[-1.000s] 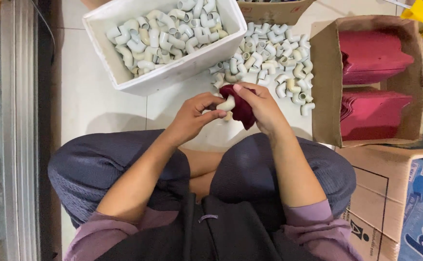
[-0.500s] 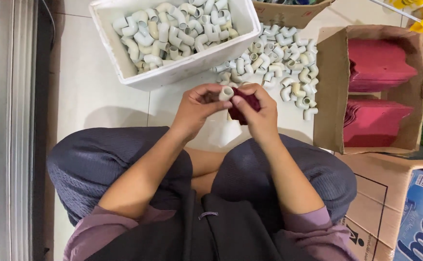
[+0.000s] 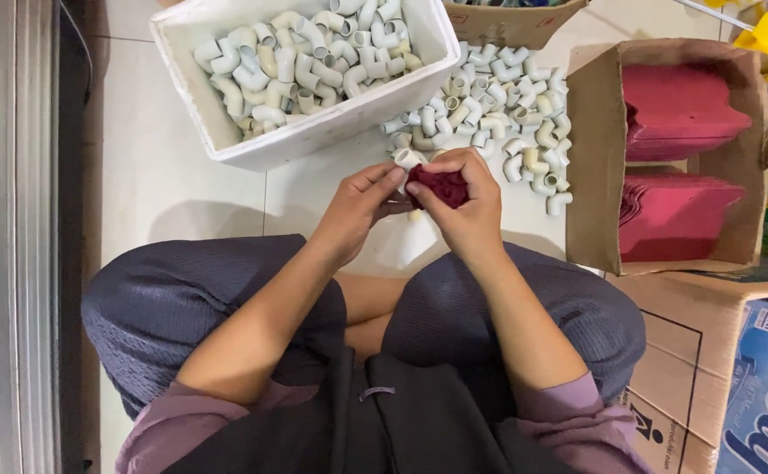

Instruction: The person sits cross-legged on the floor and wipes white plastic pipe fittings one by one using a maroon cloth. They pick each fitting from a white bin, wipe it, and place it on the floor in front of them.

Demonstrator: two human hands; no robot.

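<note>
I sit cross-legged on a tiled floor. My right hand (image 3: 467, 206) clutches a crumpled dark red cloth (image 3: 438, 184). My left hand (image 3: 359, 211) pinches a white plastic pipe elbow (image 3: 407, 160), which is pressed against the cloth. Both hands meet in front of my knees. A loose heap of white pipe elbows (image 3: 498, 114) lies on the floor just beyond them.
A white tub (image 3: 252, 151) filled with pipe elbows stands at the upper left. A cardboard box (image 3: 590, 175) holding stacks of red cloths (image 3: 678, 215) stands to the right. More cartons (image 3: 717, 377) sit at lower right, and a metal rail (image 3: 20, 237) runs down the left.
Both hands have kept working the elbow against the red cloth, and the cloth now covers more of the elbow. The view has shifted slightly.
</note>
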